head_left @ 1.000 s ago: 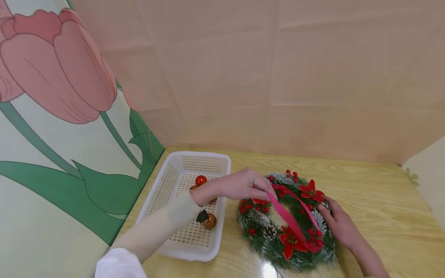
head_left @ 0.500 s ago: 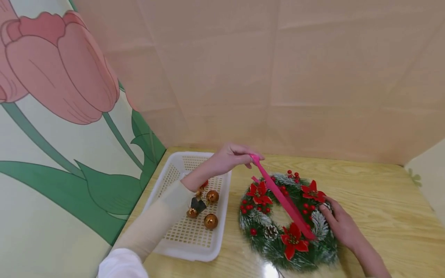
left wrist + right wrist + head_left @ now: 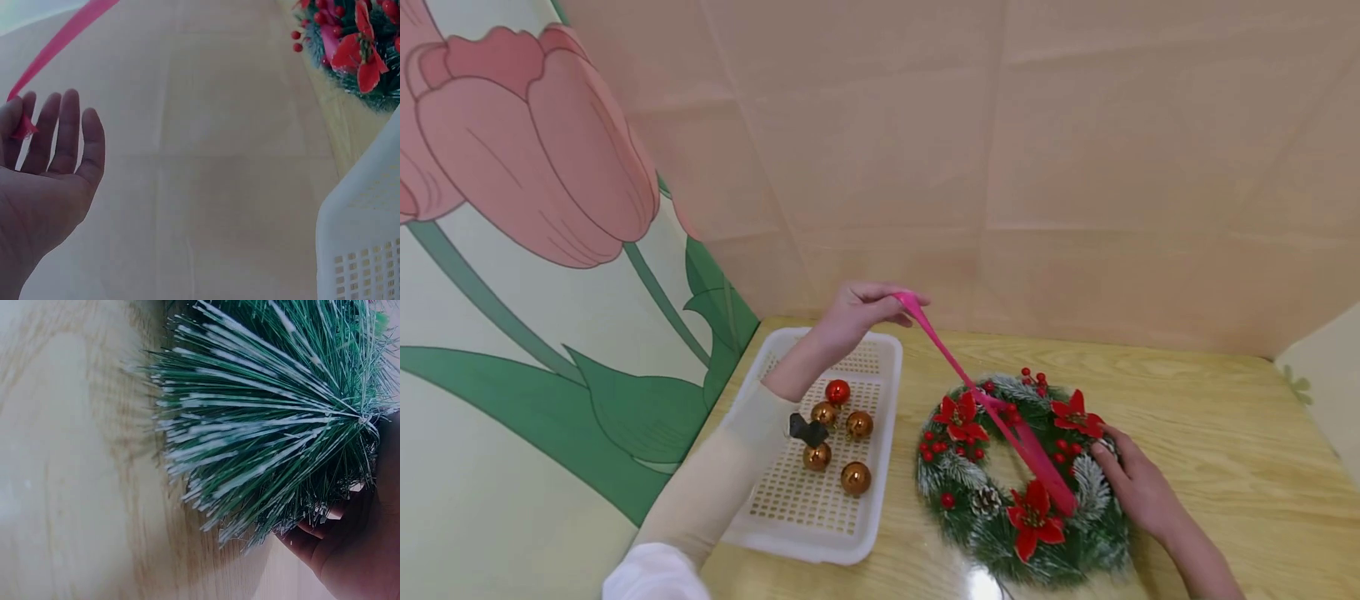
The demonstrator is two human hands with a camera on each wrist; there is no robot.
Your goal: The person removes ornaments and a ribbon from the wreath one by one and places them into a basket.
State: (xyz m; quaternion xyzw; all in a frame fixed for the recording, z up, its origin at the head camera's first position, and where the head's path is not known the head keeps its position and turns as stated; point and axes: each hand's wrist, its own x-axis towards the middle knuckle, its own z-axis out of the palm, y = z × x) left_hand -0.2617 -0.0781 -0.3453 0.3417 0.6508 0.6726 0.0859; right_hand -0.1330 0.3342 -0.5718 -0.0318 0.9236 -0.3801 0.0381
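My left hand [image 3: 853,317] is raised above the far part of the basket, pinching one end of a pink ribbon [image 3: 1041,462] between thumb and fingertips. In the left wrist view the ribbon [image 3: 59,47] stretches away from that hand [image 3: 53,162], whose other fingers are spread. From there it slants down across the Christmas wreath [image 3: 985,542], a green ring with red poinsettias, berries and pinecones. Its lower end lies beside the front poinsettia [image 3: 1033,521]. My right hand [image 3: 1138,483] grips the wreath's right edge. The right wrist view has frosted needles [image 3: 269,412] covering part of the fingers.
A white plastic basket [image 3: 883,442] stands left of the wreath on the wooden table [image 3: 1225,442]. Inside are several copper-coloured baubles [image 3: 855,478] and one red bauble [image 3: 837,392]. A beige-covered wall [image 3: 1000,208] rises behind, and a tulip-painted wall [image 3: 617,375] borders the left.
My left hand has moved up and left from over the wreath, drawing the ribbon out into a long slanting line. The right hand and wreath have hardly moved.
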